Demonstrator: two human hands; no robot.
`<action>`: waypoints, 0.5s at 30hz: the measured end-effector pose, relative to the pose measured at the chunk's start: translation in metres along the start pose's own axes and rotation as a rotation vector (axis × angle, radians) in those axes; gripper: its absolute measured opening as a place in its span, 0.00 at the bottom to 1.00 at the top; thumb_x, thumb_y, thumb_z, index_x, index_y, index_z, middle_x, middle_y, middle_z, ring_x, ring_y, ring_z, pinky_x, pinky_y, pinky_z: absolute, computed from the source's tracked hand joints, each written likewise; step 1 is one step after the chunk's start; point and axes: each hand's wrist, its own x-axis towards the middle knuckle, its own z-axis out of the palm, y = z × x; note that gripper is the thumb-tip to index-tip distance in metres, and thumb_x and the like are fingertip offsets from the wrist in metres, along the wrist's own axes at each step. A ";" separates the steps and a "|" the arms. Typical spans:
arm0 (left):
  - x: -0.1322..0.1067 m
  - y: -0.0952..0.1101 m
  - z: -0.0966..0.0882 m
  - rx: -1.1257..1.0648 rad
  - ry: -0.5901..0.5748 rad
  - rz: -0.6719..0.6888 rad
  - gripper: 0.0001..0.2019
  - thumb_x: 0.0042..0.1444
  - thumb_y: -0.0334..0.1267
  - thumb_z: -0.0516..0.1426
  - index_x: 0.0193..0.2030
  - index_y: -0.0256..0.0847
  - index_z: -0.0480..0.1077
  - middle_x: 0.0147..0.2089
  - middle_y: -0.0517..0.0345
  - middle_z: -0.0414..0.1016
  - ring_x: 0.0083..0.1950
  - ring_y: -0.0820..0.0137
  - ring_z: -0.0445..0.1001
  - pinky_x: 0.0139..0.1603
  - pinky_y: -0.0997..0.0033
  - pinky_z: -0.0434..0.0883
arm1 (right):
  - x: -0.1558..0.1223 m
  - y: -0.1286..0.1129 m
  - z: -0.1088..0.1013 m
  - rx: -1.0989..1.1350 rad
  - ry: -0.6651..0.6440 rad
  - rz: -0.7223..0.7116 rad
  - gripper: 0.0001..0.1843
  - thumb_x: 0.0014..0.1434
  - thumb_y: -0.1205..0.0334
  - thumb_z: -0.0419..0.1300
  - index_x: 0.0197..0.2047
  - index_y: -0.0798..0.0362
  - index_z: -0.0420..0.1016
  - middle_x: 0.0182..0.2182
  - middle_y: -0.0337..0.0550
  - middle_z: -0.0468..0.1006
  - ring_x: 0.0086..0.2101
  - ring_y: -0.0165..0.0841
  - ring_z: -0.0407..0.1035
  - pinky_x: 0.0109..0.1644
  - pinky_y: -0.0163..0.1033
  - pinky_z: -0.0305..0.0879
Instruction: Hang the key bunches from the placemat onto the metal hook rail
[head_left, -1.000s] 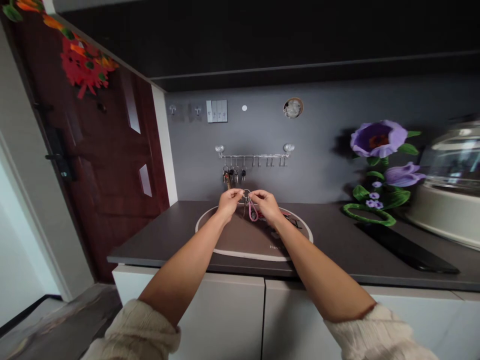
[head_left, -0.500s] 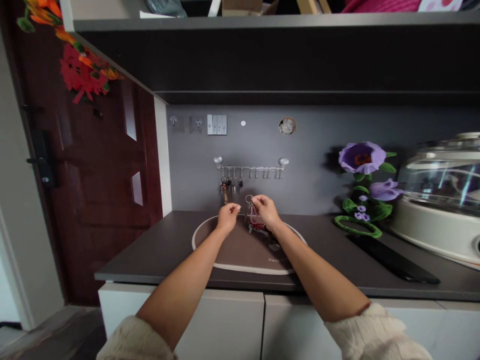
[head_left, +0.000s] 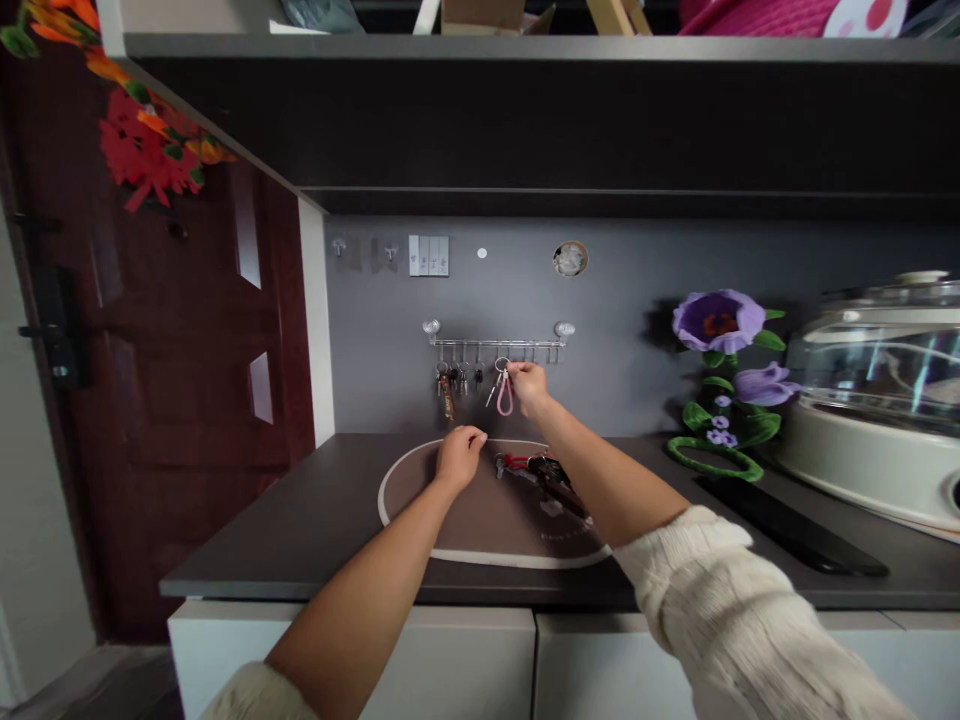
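Note:
My right hand (head_left: pixel 529 388) pinches the metal ring of a bunch of keys. From that ring hang a pink strap loop (head_left: pixel 505 396) and a slim key (head_left: pixel 493 392). The ring is level with the hooks of the clear wall rail (head_left: pixel 499 343); whether it touches one I cannot tell. Several other keys (head_left: pixel 463 381) hang on the rail's left hooks, with a brown tag (head_left: pixel 448 400) among them. Lower down, my left hand (head_left: pixel 459 458) hovers over the mat (head_left: pixel 465 520), fingertips together with nothing visible in them. More keys with a red strap (head_left: pixel 517 461) lie on the mat.
A purple fabric flower (head_left: pixel 720 320) and a white appliance with a clear cover (head_left: pixel 847 440) stand at right. A black flat object (head_left: pixel 795 530) lies before them. Overhead juts a shelf (head_left: pixel 480 120); a dark red door (head_left: pixel 172 400) is at left.
My right hand has raised the keys with the pink strap from above the mat to the rail's hooks. My left hand has dropped slightly. The view has shifted a little.

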 end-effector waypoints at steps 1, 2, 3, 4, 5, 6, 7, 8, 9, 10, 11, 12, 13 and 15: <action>0.000 0.000 0.000 0.007 0.001 0.005 0.10 0.51 0.36 0.49 0.30 0.37 0.71 0.32 0.55 0.71 0.35 0.72 0.67 0.38 0.72 0.61 | 0.003 -0.001 0.003 0.010 0.017 0.028 0.06 0.47 0.67 0.52 0.21 0.56 0.63 0.13 0.34 0.63 0.15 0.23 0.57 0.22 0.32 0.60; 0.000 0.000 0.001 0.014 0.003 0.009 0.10 0.51 0.36 0.49 0.30 0.38 0.71 0.32 0.55 0.71 0.35 0.71 0.67 0.38 0.72 0.61 | 0.006 -0.002 0.005 0.021 0.029 0.052 0.06 0.47 0.67 0.52 0.20 0.56 0.63 0.13 0.34 0.63 0.15 0.23 0.57 0.21 0.32 0.60; 0.000 0.000 0.001 0.021 0.003 0.011 0.10 0.51 0.36 0.49 0.30 0.38 0.71 0.32 0.54 0.71 0.35 0.71 0.67 0.38 0.72 0.61 | 0.009 -0.002 0.008 0.033 0.036 0.072 0.07 0.48 0.68 0.52 0.20 0.56 0.63 0.13 0.34 0.63 0.15 0.23 0.57 0.21 0.32 0.60; 0.000 0.000 0.002 0.027 0.002 0.011 0.10 0.51 0.36 0.49 0.30 0.38 0.71 0.32 0.54 0.71 0.35 0.71 0.67 0.38 0.72 0.61 | 0.012 -0.001 0.010 0.045 0.043 0.089 0.07 0.48 0.68 0.53 0.20 0.56 0.63 0.13 0.35 0.63 0.15 0.23 0.57 0.21 0.32 0.61; 0.001 0.000 0.002 0.032 0.000 0.010 0.10 0.51 0.36 0.49 0.30 0.38 0.71 0.32 0.54 0.71 0.35 0.71 0.67 0.38 0.72 0.61 | 0.014 -0.001 0.012 0.058 0.051 0.104 0.07 0.48 0.68 0.53 0.20 0.56 0.63 0.13 0.35 0.63 0.15 0.23 0.58 0.20 0.32 0.61; 0.001 0.000 0.003 0.035 -0.003 0.008 0.10 0.51 0.36 0.49 0.30 0.38 0.71 0.33 0.54 0.71 0.35 0.71 0.67 0.38 0.72 0.61 | 0.017 0.001 0.014 0.071 0.063 0.118 0.07 0.48 0.69 0.53 0.20 0.56 0.63 0.13 0.35 0.63 0.15 0.23 0.58 0.20 0.32 0.61; 0.001 0.000 0.003 0.038 -0.005 0.006 0.10 0.51 0.36 0.49 0.30 0.38 0.71 0.33 0.53 0.71 0.35 0.71 0.67 0.38 0.72 0.61 | 0.019 0.002 0.016 0.082 0.077 0.129 0.07 0.48 0.69 0.53 0.20 0.56 0.63 0.13 0.35 0.63 0.15 0.23 0.58 0.20 0.32 0.61; 0.001 0.000 0.004 0.043 -0.007 0.005 0.10 0.52 0.36 0.49 0.30 0.38 0.71 0.33 0.53 0.71 0.36 0.71 0.67 0.39 0.71 0.61 | 0.020 0.004 0.017 0.090 0.092 0.139 0.07 0.48 0.69 0.53 0.20 0.56 0.63 0.13 0.34 0.62 0.15 0.23 0.58 0.20 0.32 0.62; 0.001 0.000 0.004 0.048 -0.008 0.006 0.10 0.52 0.36 0.49 0.30 0.38 0.71 0.33 0.53 0.72 0.36 0.70 0.67 0.39 0.71 0.61 | 0.022 0.006 0.018 0.095 0.107 0.147 0.07 0.47 0.70 0.53 0.20 0.56 0.63 0.13 0.34 0.62 0.15 0.23 0.59 0.20 0.32 0.62; 0.001 0.000 0.004 0.055 -0.008 0.006 0.10 0.52 0.36 0.49 0.30 0.38 0.71 0.34 0.53 0.72 0.36 0.70 0.67 0.39 0.71 0.61 | 0.023 0.008 0.019 0.097 0.121 0.154 0.07 0.47 0.70 0.53 0.20 0.56 0.63 0.12 0.34 0.62 0.15 0.23 0.59 0.19 0.32 0.62; 0.001 0.000 0.004 0.061 -0.010 0.005 0.10 0.52 0.36 0.49 0.30 0.39 0.71 0.34 0.53 0.72 0.37 0.70 0.67 0.39 0.71 0.61 | 0.024 0.009 0.020 0.098 0.131 0.161 0.07 0.47 0.70 0.53 0.20 0.56 0.63 0.12 0.34 0.62 0.15 0.23 0.59 0.19 0.32 0.62; 0.001 0.000 0.004 0.066 -0.011 0.002 0.10 0.52 0.36 0.49 0.30 0.39 0.71 0.33 0.53 0.72 0.37 0.70 0.67 0.39 0.71 0.61 | 0.025 0.011 0.021 0.098 0.136 0.166 0.07 0.47 0.70 0.53 0.20 0.56 0.63 0.12 0.34 0.61 0.15 0.24 0.59 0.19 0.32 0.62; 0.001 0.001 0.004 0.069 -0.014 0.000 0.10 0.51 0.36 0.49 0.30 0.39 0.71 0.33 0.53 0.72 0.37 0.70 0.67 0.39 0.71 0.61 | 0.025 0.013 0.021 0.100 0.134 0.170 0.06 0.47 0.70 0.53 0.20 0.57 0.63 0.12 0.33 0.61 0.15 0.24 0.59 0.19 0.31 0.62; 0.002 0.001 0.004 0.070 -0.015 0.001 0.10 0.51 0.36 0.49 0.30 0.39 0.71 0.33 0.53 0.71 0.36 0.70 0.67 0.39 0.71 0.61 | 0.026 0.017 0.022 0.104 0.120 0.178 0.06 0.47 0.71 0.53 0.21 0.57 0.64 0.12 0.33 0.62 0.14 0.23 0.59 0.18 0.31 0.61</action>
